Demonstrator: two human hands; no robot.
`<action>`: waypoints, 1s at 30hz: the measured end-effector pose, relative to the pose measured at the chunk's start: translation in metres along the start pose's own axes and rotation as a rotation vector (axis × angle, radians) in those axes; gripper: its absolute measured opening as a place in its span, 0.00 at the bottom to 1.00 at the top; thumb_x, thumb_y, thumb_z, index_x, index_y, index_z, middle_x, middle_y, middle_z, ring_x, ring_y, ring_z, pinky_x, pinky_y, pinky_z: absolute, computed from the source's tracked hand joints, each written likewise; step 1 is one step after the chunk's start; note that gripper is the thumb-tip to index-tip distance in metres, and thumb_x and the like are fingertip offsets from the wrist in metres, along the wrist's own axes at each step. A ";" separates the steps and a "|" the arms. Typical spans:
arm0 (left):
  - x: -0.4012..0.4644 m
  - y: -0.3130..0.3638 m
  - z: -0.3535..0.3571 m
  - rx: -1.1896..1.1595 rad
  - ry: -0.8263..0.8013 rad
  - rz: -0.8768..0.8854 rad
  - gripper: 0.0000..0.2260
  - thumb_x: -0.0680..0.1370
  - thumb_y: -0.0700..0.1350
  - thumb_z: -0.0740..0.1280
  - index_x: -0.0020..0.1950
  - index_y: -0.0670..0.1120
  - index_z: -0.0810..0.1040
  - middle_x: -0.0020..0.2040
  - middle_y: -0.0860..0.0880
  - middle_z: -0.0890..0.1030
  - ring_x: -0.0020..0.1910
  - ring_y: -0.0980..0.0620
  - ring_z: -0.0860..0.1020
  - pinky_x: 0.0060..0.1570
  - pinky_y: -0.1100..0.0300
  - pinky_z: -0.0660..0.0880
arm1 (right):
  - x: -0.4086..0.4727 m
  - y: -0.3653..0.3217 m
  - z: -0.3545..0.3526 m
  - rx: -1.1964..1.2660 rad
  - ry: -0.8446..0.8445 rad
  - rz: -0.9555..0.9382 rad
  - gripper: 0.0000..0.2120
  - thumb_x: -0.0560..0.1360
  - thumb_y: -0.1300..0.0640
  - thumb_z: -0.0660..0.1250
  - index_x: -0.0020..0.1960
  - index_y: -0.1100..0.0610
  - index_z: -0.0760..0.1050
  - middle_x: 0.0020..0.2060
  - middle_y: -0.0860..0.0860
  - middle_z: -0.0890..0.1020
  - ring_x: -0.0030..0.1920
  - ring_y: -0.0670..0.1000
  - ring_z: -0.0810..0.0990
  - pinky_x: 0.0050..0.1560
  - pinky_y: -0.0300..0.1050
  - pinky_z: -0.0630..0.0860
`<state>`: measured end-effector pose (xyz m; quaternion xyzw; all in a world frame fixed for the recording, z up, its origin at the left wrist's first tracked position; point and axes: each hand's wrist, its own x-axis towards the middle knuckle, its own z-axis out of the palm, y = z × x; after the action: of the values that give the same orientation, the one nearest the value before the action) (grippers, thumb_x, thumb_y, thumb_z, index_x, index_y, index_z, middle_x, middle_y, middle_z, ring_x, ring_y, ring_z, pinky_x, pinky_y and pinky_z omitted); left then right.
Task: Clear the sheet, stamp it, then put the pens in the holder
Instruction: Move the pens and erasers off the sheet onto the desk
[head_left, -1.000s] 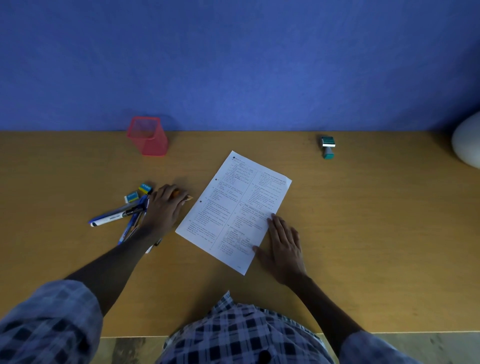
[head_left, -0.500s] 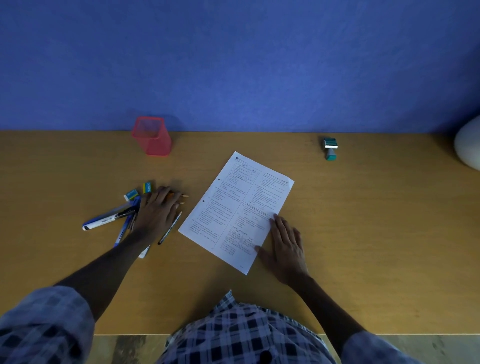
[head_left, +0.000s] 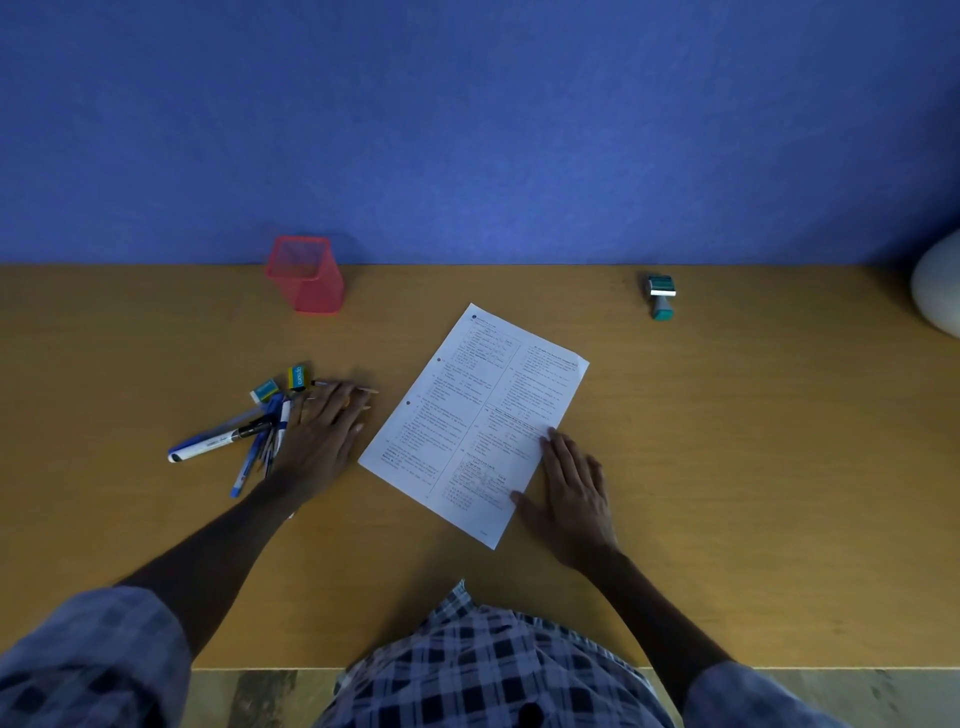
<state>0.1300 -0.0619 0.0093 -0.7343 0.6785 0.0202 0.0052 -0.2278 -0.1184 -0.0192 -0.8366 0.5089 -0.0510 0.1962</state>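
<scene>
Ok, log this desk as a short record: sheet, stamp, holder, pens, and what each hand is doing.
sheet: white printed page, flat, angled, nothing on it but fingertips
stamp: teal, on its side, far right of the sheet
holder: red mesh cup by the wall, looks empty
pens: loose cluster left of the sheet, beside two erasers
left hand: flat over the pens
right hand: pressing the sheet's right edge

- Bare table (head_left: 727, 467) lies open between my right hand (head_left: 574, 493) and the stamp (head_left: 661, 296).
- Pens (head_left: 244, 436) and erasers (head_left: 283, 382) crowd my left hand (head_left: 324, 436).
</scene>
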 end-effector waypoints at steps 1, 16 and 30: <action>-0.001 -0.003 -0.001 0.017 -0.013 -0.005 0.22 0.82 0.49 0.50 0.72 0.45 0.71 0.71 0.44 0.72 0.71 0.41 0.69 0.66 0.40 0.64 | 0.000 0.000 0.000 0.002 0.001 -0.001 0.42 0.76 0.30 0.50 0.80 0.54 0.49 0.80 0.49 0.51 0.79 0.50 0.48 0.79 0.57 0.47; -0.011 0.001 0.000 0.067 -0.076 0.006 0.27 0.80 0.57 0.52 0.75 0.43 0.66 0.76 0.43 0.67 0.74 0.44 0.63 0.71 0.38 0.58 | 0.001 0.002 0.000 -0.006 -0.003 -0.017 0.42 0.76 0.28 0.47 0.80 0.55 0.49 0.80 0.49 0.51 0.79 0.50 0.48 0.79 0.54 0.44; -0.017 -0.024 0.008 0.160 -0.088 0.032 0.27 0.83 0.55 0.47 0.76 0.42 0.64 0.76 0.42 0.66 0.75 0.42 0.65 0.71 0.40 0.58 | 0.001 0.002 0.001 -0.030 -0.024 -0.007 0.43 0.75 0.28 0.47 0.80 0.55 0.49 0.80 0.49 0.50 0.80 0.50 0.48 0.79 0.54 0.44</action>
<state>0.1525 -0.0429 0.0011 -0.7189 0.6888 -0.0015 0.0933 -0.2286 -0.1195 -0.0204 -0.8418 0.5043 -0.0341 0.1896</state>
